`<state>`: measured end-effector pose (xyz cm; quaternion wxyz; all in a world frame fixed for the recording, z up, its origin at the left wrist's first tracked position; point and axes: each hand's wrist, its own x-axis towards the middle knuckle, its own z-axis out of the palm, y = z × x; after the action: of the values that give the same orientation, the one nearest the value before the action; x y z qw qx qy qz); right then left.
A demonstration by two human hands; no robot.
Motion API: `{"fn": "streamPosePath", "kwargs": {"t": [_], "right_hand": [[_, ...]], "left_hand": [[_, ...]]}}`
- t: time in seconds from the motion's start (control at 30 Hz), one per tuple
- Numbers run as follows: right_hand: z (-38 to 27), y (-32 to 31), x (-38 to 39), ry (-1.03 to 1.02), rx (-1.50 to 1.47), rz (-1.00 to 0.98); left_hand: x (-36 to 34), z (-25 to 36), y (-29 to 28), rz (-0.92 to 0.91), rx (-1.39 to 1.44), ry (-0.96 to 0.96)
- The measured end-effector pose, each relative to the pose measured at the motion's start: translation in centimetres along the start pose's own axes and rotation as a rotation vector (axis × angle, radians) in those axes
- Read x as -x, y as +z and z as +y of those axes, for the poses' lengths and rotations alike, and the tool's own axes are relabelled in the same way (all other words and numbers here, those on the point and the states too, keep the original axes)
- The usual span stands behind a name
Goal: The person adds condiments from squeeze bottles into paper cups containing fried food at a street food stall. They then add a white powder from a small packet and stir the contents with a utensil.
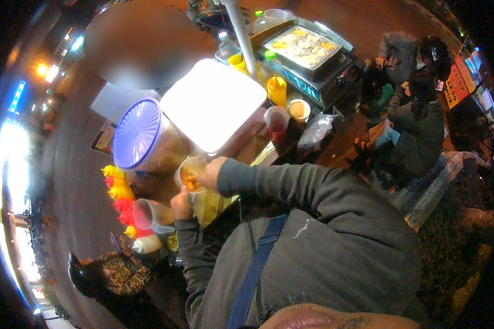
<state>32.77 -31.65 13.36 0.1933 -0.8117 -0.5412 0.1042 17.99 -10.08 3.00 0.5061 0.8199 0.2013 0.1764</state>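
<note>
My left hand (182, 204) grips a translucent cup (186, 164) with small orange pieces (190, 181) in it, held from its lower left. My right hand (212, 176) is closed at the cup's right side, its fingertips at the orange pieces; whether it pinches any is unclear. Just behind stands a big clear tub (170, 143) with a ribbed purple lid (134, 131), next to a large white rectangular lid or box (214, 104). A translucent container (151, 214) and yellowish containers (213, 208) sit below and beside my hands.
Squeeze bottles (118, 192) line the left edge. Behind are a yellow bottle (277, 92), cups (298, 109), a plastic bag (316, 130), a pole (238, 33) and a tray of round food pieces (303, 46) on a black stove. People (408, 131) crowd the right; a motorbike (85, 274) stands lower left.
</note>
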Motion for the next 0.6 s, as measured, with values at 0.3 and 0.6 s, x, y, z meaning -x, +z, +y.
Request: {"fn": "streamPosePath", "kwargs": {"t": [0.3,0.6], "right_hand": [[-0.4,1.4,0.5,-0.081,-0.046,0.032],[1.0,0.5,0.1,-0.014,-0.147,0.105]], "left_hand": [[-0.1,1.3,-0.1,-0.066,-0.154,0.009],[-0.4,-0.1,-0.2,-0.027,-0.096,0.046]]}}
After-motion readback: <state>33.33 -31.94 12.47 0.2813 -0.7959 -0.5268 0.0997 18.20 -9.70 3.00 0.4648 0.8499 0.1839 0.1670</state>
